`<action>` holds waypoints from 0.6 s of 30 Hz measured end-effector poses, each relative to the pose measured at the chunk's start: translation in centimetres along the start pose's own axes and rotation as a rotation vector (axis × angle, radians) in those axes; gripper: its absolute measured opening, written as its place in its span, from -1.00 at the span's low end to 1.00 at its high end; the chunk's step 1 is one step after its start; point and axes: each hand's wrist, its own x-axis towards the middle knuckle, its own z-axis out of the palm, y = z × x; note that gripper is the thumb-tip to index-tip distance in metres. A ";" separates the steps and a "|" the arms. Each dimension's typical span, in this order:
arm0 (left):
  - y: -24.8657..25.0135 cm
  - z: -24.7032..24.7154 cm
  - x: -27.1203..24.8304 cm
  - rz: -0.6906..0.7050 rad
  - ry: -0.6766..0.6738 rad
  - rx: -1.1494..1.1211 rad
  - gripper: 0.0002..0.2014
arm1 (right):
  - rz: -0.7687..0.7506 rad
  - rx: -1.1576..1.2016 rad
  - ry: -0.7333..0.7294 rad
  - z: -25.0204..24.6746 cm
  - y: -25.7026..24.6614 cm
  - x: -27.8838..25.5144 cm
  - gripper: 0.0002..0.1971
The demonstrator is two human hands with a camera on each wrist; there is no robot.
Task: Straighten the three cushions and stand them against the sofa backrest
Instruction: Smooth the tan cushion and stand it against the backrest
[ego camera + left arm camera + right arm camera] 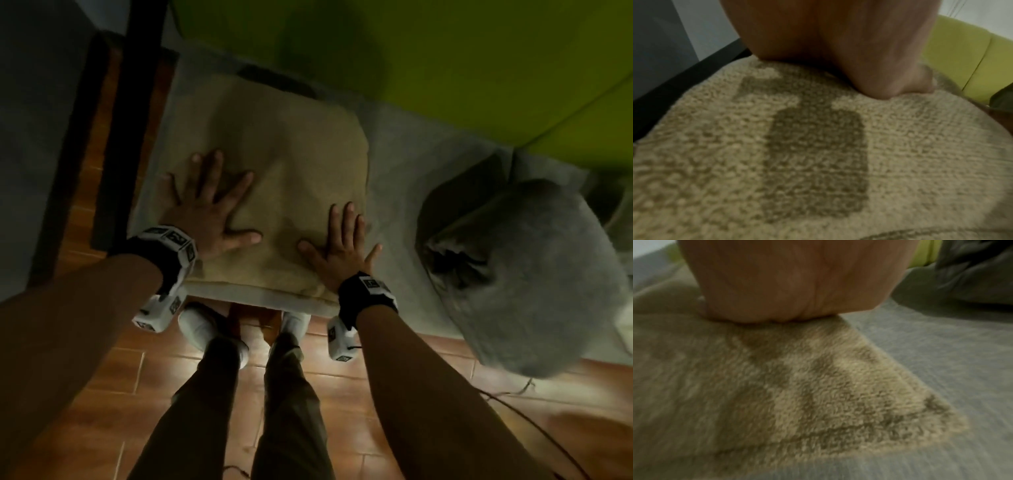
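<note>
My left hand (209, 212) lies flat on the beige cushion (291, 171), fingers spread wide, holding nothing, on the cushion's left part in the middle of the head frame. My right hand (339, 246) is flat as well, fingers straight and close together with the thumb out, pressing near the cushion's lower right corner. The cushion lies flat on the grey sofa seat (404, 164), which fills the centre of the frame; its far edge points toward the green backrest (445, 68) along the top, but it is not stood up against it.

A grey cushion (527, 274) sits at the right of the frame, crumpled and tilted, hanging partly over the seat's front edge above the brown tiled floor (342, 394). It is well apart from my right hand. I cannot see a third cushion clearly.

In the left wrist view the heel of my left hand (828, 40) bears down on the nubbly beige cloth (920, 154), with a strip of green backrest (962, 48) at the upper right. In the right wrist view my right hand (793, 280) presses near the cushion's corner (890, 402), grey seat cover (941, 353) beside it and the grey cushion (972, 272) in the upper right
</note>
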 end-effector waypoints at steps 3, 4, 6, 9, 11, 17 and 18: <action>0.1 -0.5 0.3 -0.048 -0.051 -0.010 0.05 | 0.199 0.256 -0.014 -1.2 1.4 -0.9 -0.03; 0.0 -0.8 0.4 -0.065 -0.072 -0.014 0.05 | 0.219 0.299 0.058 -1.6 1.1 -1.6 -0.06; -0.1 -1.1 0.5 -0.082 -0.100 -0.008 0.05 | 0.111 0.278 0.324 -2.6 -1.6 -3.1 -0.18; 0.2 -0.7 0.2 -0.083 -0.108 0.001 0.03 | -0.353 0.114 0.468 -3.1 -7.5 -2.4 -0.28; -0.3 -0.6 -0.3 -0.096 -0.130 0.014 0.03 | -0.581 -0.141 0.322 -2.3 -9.3 0.0 -0.32; -0.7 -1.1 0.5 -0.072 -0.208 0.031 0.13 | -0.458 -0.319 0.183 -2.6 -3.4 5.2 -0.20; -0.6 -0.9 0.9 -0.069 -0.220 0.035 0.14 | -0.414 -0.300 0.168 -2.7 -2.4 5.3 -0.18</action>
